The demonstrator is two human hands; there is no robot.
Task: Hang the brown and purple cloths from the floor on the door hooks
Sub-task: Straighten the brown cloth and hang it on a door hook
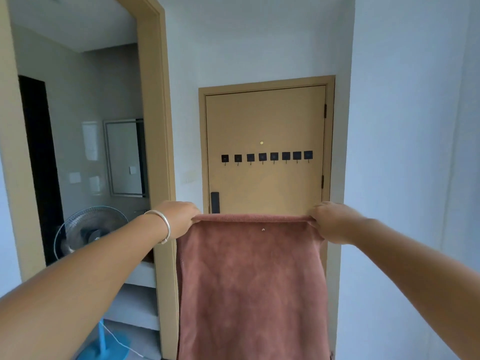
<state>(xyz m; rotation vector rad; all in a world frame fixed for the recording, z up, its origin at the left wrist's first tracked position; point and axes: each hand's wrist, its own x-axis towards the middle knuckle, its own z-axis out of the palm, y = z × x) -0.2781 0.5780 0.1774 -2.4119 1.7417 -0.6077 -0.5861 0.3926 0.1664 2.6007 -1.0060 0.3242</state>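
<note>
A brown cloth (pixel 252 281) hangs spread out flat in front of me, stretched between both hands. My left hand (pixel 179 216) grips its top left corner and my right hand (pixel 330 219) grips its top right corner. Behind it stands a tan door (pixel 265 120) with a row of several small black hooks (pixel 267 156) across its middle, all bare. The cloth's top edge sits below the hooks and hides the door's lower part. No purple cloth is in view.
A black lock handle (pixel 215 202) sits at the door's left edge. To the left an open doorway shows a blue standing fan (pixel 88 232), a mirror (pixel 124 157) and grey steps (pixel 140 302). White walls flank the door.
</note>
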